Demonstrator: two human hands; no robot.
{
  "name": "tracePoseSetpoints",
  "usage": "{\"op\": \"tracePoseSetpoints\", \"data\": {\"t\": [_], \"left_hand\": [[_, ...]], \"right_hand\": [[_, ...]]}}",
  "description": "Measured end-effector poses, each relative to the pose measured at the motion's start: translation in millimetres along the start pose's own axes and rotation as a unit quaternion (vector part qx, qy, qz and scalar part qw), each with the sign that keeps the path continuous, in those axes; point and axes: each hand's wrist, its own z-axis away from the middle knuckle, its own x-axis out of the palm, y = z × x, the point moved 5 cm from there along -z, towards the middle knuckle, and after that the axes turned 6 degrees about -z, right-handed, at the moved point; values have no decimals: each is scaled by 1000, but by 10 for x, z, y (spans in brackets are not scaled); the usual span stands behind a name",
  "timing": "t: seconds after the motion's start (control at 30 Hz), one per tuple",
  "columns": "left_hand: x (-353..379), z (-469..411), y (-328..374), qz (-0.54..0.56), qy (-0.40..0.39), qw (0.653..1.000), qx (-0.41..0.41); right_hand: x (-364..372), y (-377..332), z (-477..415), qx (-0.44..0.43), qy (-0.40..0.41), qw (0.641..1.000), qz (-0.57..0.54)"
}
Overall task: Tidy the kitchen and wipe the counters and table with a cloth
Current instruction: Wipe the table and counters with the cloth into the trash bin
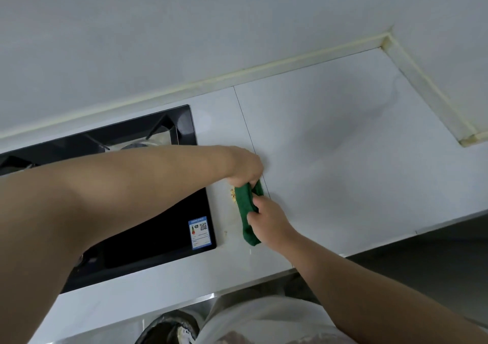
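Observation:
A folded green cloth (247, 213) lies on the white counter (343, 159) just right of the stove. My left hand (244, 166) grips its far end, fingers curled over it. My right hand (268, 221) holds its near part from the right side. A small heap of yellowish crumbs (232, 194) sits on the counter against the cloth's left edge, and a few more crumbs (225, 232) lie nearer the front.
A black glass gas stove (158, 232) with a blue label fills the counter's left part. The grey wall runs behind, with a yellowed sealing strip (184, 90) and a corner at the right. Below the counter's front edge stands a bin with a dark liner (169, 328).

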Motion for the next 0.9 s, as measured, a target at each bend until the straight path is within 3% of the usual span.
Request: {"op": "tracePoseSetpoints", "data": {"t": [0.17, 0.37, 0.67, 0.9], "left_hand": [[-421, 107, -155, 60, 63, 996, -28], [-699, 221, -444, 60, 136, 984, -97], [-139, 273, -949, 164, 173, 938, -253], [443, 117, -869, 183, 175, 937, -240]], "right_hand": [[-419, -121, -11, -24, 80, 996, -45], [-775, -335, -362, -78, 127, 988, 35], [-702, -537, -1105, -168, 76, 956, 227], [-312, -287, -1248, -162, -14, 923, 349]]}}
